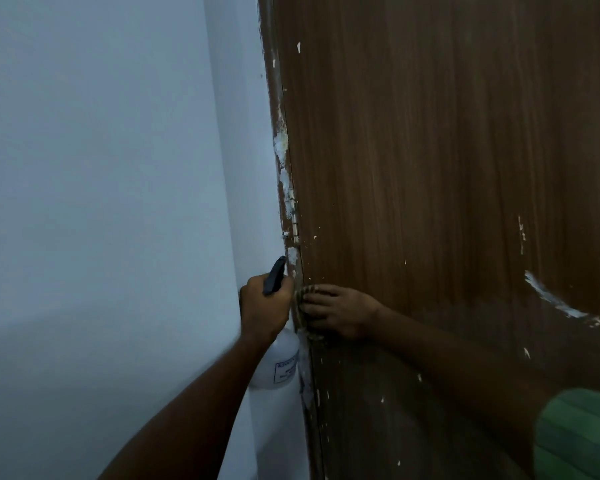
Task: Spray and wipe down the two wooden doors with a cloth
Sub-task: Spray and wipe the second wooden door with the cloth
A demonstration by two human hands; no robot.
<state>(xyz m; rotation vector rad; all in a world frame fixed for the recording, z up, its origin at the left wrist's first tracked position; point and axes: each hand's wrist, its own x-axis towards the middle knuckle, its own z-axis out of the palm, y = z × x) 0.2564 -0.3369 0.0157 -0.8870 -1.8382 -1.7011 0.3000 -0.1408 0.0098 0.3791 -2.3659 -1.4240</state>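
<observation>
Left hand [265, 304] grips spray bottle [283, 355] at lower centre; right hand [338, 311] presses cloth [303, 315] against the door [447, 168] hinge edge, running vertically.

The left hand [264, 308] grips a white spray bottle [280, 362] by its neck, the black trigger head [274, 274] rising above the knuckles, just beside the pale wall [101, 202]; the right hand [340, 315] presses what looks like a brownish cloth [301, 308], mostly hidden under the fingers, against the hinge edge of the wooden door [447, 150]; white paint flecks mark the door; a hinge [294, 216] sits above the hands; a green sleeve [579, 434] shows at lower right.
</observation>
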